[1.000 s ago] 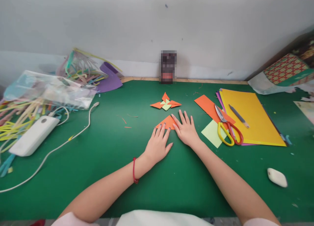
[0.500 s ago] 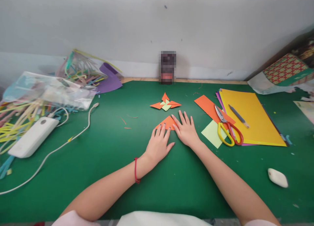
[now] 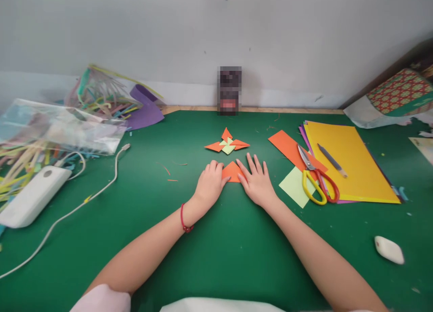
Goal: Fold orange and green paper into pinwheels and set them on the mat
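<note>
A small orange folded paper triangle [image 3: 232, 171] lies on the green table mat [image 3: 216, 249] between my hands. My left hand [image 3: 209, 184], with a red cord at the wrist, has its fingers curled over the triangle's left corner. Flat on the triangle's right edge rests my right hand [image 3: 257, 182], its fingers spread. Just beyond the hands lies a finished orange and light green paper pinwheel [image 3: 227, 145].
To the right are yellow-handled scissors [image 3: 316, 179], a light green square [image 3: 293, 186], an orange sheet [image 3: 284, 145], stacked yellow sheets [image 3: 348, 163] with a pencil [image 3: 330, 159], and a white eraser [image 3: 389, 249]. Left: a white power bank [image 3: 30, 202], its cable [image 3: 84, 199], a bag of paper strips [image 3: 61, 127].
My left hand has gone from lying flat at the triangle's lower edge to curling over its left corner. My right hand has stayed put. The view shifted slightly.
</note>
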`<action>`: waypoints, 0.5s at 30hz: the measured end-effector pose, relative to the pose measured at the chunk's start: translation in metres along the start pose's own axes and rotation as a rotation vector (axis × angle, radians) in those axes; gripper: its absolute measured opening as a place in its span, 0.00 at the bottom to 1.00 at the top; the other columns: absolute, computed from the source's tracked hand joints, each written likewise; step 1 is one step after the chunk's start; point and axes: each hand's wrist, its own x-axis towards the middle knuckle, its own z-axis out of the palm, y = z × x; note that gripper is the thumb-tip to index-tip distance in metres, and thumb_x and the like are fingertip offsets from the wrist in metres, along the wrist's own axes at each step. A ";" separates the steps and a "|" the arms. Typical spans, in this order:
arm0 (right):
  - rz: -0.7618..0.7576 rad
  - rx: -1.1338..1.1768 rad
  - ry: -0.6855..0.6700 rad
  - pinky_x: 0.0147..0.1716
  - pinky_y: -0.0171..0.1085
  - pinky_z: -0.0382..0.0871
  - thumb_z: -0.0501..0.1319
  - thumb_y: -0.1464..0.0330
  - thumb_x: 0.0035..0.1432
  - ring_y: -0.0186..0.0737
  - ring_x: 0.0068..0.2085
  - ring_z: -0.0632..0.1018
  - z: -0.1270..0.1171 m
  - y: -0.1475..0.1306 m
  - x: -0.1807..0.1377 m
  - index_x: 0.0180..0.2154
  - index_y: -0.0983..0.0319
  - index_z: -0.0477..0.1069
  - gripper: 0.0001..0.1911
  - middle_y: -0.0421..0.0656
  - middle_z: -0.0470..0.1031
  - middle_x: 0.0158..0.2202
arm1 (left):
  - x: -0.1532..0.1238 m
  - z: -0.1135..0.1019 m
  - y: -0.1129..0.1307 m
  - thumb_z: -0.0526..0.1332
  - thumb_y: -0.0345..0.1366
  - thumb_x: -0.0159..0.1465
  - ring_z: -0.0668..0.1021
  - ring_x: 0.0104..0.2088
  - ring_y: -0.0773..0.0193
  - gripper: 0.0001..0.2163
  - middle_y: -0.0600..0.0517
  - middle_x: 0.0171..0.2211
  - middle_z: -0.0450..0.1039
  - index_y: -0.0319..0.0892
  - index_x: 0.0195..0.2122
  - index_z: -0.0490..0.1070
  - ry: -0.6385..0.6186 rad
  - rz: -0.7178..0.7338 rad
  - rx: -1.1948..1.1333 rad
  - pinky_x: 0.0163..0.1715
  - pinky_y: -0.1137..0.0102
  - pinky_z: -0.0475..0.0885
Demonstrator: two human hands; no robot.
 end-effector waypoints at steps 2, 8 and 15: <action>0.002 0.009 0.002 0.59 0.58 0.48 0.45 0.61 0.65 0.54 0.65 0.53 0.001 0.000 0.000 0.62 0.55 0.55 0.25 0.49 0.49 0.66 | 0.001 0.001 -0.002 0.61 0.35 0.60 0.73 0.41 0.57 0.15 0.44 0.42 0.69 0.36 0.47 0.64 0.003 -0.025 -0.098 0.40 0.64 0.70; -0.006 0.075 0.050 0.58 0.59 0.49 0.47 0.61 0.65 0.56 0.65 0.53 0.003 0.001 -0.002 0.61 0.57 0.58 0.24 0.51 0.51 0.66 | 0.010 -0.005 -0.012 0.61 0.33 0.59 0.72 0.29 0.64 0.05 0.55 0.26 0.69 0.40 0.36 0.68 -0.092 -0.153 -0.436 0.29 0.70 0.66; -0.017 0.424 0.199 0.56 0.54 0.57 0.53 0.60 0.62 0.49 0.55 0.69 0.001 0.012 0.002 0.44 0.58 0.72 0.15 0.49 0.69 0.55 | 0.011 0.001 -0.015 0.60 0.32 0.58 0.70 0.27 0.68 0.02 0.57 0.26 0.69 0.42 0.30 0.67 -0.054 -0.129 -0.666 0.28 0.72 0.64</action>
